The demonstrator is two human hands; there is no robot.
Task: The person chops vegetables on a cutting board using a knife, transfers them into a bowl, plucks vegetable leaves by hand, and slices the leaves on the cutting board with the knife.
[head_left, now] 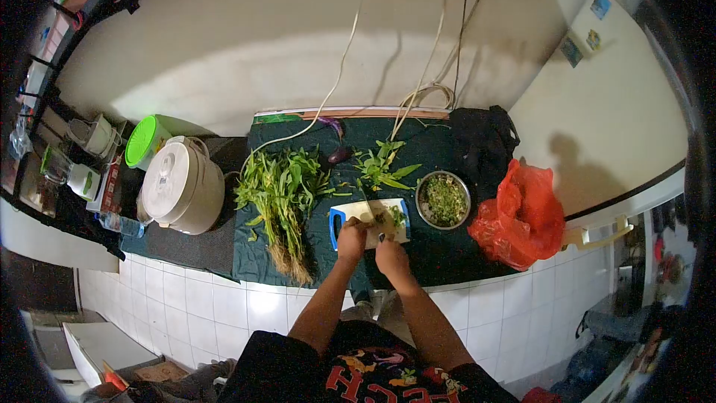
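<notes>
A white cutting board (344, 213) with a blue rim and handle lies near the front of the cloth-covered table. Chopped greens (395, 216) are on its right part. Over the board's lower left, my left hand (353, 239) is closed; what its fingers pinch is too small to make out. Beside it, at the board's lower edge, my right hand (391, 256) is closed around what looks like a knife (382, 237), largely hidden by the fingers. To the right stands a metal bowl (443, 200) of chopped greens.
A rooted bunch of leafy greens (287, 194) lies left of the board. Behind are loose leafy sprigs (384, 164) and a purple eggplant (340, 154). A red plastic bag (522, 216) sits right, a rice cooker (183, 186) left. Cables (350, 52) hang down the wall.
</notes>
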